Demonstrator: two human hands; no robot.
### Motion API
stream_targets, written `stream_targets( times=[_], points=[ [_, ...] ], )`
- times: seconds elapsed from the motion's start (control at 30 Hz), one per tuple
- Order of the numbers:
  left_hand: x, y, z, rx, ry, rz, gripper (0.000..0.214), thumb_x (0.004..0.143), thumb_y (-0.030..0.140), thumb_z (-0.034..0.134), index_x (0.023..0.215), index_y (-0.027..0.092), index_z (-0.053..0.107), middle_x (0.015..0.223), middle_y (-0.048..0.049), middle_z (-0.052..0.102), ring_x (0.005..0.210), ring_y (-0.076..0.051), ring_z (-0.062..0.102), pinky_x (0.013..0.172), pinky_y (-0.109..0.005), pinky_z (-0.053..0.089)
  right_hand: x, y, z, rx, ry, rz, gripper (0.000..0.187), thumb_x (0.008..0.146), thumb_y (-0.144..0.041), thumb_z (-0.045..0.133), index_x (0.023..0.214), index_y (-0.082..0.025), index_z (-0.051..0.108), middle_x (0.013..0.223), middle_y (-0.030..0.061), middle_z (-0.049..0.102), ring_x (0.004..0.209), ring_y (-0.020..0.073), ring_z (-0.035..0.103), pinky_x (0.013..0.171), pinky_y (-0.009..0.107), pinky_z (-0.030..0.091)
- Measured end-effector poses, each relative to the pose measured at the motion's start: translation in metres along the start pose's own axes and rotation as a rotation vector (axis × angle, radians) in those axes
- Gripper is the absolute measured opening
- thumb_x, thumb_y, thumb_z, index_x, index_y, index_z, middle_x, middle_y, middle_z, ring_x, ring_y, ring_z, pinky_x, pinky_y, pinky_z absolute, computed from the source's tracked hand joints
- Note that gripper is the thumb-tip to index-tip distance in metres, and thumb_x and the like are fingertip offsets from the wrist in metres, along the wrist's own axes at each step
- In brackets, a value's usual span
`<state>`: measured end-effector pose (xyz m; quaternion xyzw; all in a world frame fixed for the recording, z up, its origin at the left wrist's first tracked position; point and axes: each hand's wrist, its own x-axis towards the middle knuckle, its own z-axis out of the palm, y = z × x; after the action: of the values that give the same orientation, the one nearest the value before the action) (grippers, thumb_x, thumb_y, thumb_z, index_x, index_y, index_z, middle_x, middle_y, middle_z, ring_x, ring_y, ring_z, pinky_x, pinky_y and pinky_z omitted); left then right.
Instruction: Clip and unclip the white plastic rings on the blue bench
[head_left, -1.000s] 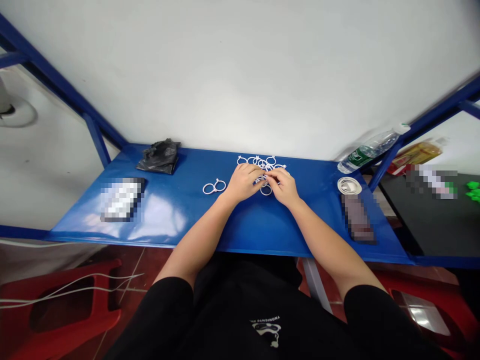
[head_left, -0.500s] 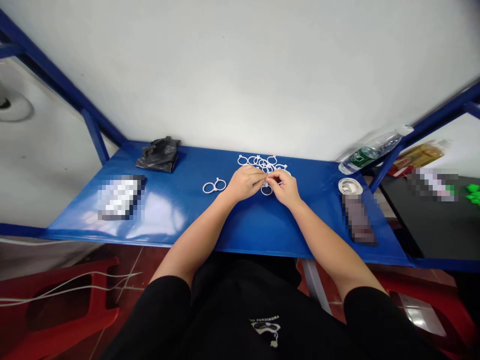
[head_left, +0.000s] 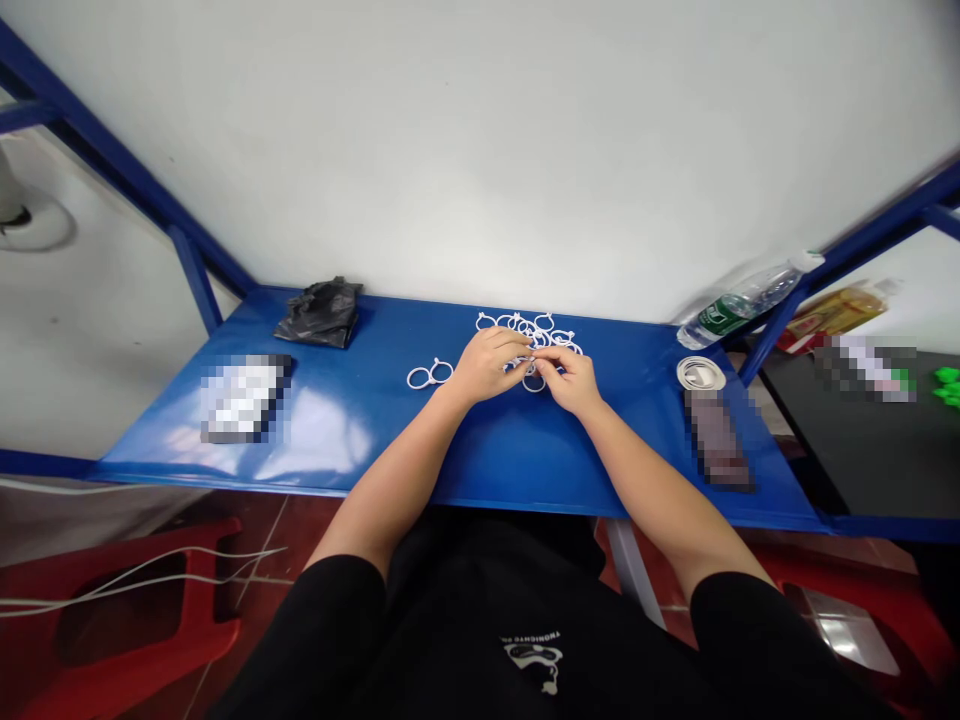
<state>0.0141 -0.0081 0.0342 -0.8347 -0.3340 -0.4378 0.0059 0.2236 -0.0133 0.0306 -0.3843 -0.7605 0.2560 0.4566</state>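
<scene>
My left hand (head_left: pixel 486 364) and my right hand (head_left: pixel 572 378) meet at the middle of the blue table (head_left: pixel 465 450), fingers pinched together on a small white plastic ring (head_left: pixel 533 378) between them. Just behind my hands lies a loose pile of several white rings (head_left: pixel 525 325). Two joined white rings (head_left: pixel 429 375) lie apart on the table, left of my left hand.
A crumpled black bag (head_left: pixel 319 312) sits at the back left. A blurred flat object (head_left: pixel 244 398) lies left. At the right are a coiled white cable (head_left: pixel 700 373), a dark blurred object (head_left: pixel 716 440) and a lying water bottle (head_left: pixel 739 297). Red stools (head_left: pixel 120 620) stand below.
My fingers have shifted slightly on the ring between my hands; the hands stay at the same spot. The rest of the table is unchanged.
</scene>
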Motion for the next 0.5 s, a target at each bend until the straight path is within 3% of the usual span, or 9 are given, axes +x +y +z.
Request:
stream_targets(
  times=[0.2, 0.33, 0.5],
  points=[
    [-0.004, -0.02, -0.014, 0.148, 0.018, -0.179, 0.019, 0.09, 0.017, 0.062, 0.105, 0.022, 0.072, 0.1, -0.0084, 0.078, 0.097, -0.026, 0.071, 0.091, -0.043, 0.051, 0.002, 0.006, -0.001, -0.136, -0.019, -0.048, 0.023, 0.097, -0.037, 0.065, 0.114, -0.028, 0.077, 0.109, 0.0044, 0.081, 0.083, 0.0208, 0.075, 0.086, 0.04, 0.063],
    [-0.012, -0.048, -0.036, 0.265, 0.056, -0.444, 0.023, 0.087, 0.014, 0.059, 0.103, 0.022, 0.074, 0.103, -0.0092, 0.077, 0.096, -0.027, 0.069, 0.091, -0.042, 0.05, 0.01, 0.024, -0.007, -0.197, 0.081, -0.022, 0.026, 0.096, -0.031, 0.064, 0.118, -0.026, 0.075, 0.113, 0.0069, 0.079, 0.091, 0.0238, 0.074, 0.092, 0.043, 0.06],
    [-0.02, -0.061, -0.055, 0.376, -0.225, -0.892, 0.026, 0.089, 0.017, 0.055, 0.103, 0.023, 0.076, 0.115, -0.0122, 0.073, 0.108, -0.032, 0.067, 0.094, -0.044, 0.05, 0.02, 0.052, -0.024, -0.355, 0.16, 0.093, 0.032, 0.095, -0.03, 0.061, 0.123, -0.021, 0.073, 0.121, 0.0126, 0.076, 0.113, 0.0308, 0.068, 0.105, 0.051, 0.053]
  ],
)
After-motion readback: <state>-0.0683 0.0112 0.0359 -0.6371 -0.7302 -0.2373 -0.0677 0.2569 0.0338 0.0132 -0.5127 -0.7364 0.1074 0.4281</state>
